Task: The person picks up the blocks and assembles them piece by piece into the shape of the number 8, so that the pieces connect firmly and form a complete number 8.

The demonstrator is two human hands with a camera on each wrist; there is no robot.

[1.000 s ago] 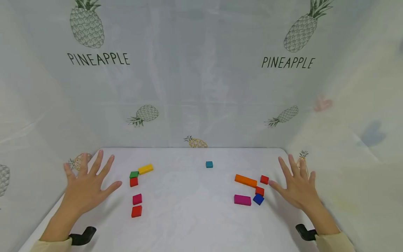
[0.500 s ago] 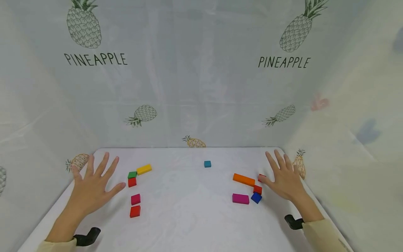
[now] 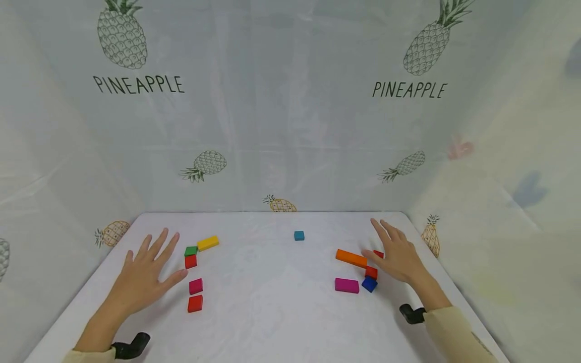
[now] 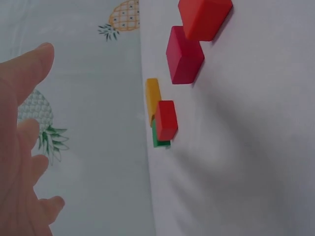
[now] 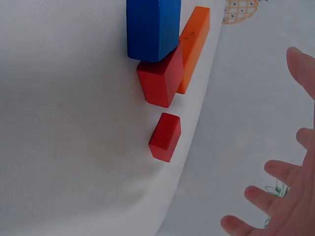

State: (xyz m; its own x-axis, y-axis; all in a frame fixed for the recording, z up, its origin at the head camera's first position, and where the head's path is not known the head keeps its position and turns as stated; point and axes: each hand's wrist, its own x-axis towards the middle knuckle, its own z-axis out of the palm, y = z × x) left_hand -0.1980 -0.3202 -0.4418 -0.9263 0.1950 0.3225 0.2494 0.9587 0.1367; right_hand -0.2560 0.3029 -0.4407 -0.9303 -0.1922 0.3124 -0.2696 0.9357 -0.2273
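Note:
My left hand hovers with spread fingers over the left side of the white table. Beside it stand a yellow block, a green block, a red block, a pink block and another red block. On the other side my right hand, its fingers extended and holding nothing, is above a small red block, partly hidden by it. Close by lie an orange block, a second red block, a blue block and a magenta block.
A teal block sits alone near the back of the white table. Behind and around the table hangs a pale curtain printed with pineapples. Each wrist carries a black camera mount.
My right hand has moved left, toward the orange block. The left hand has shifted right and slightly nearer to me. The blocks have kept their places relative to one another.

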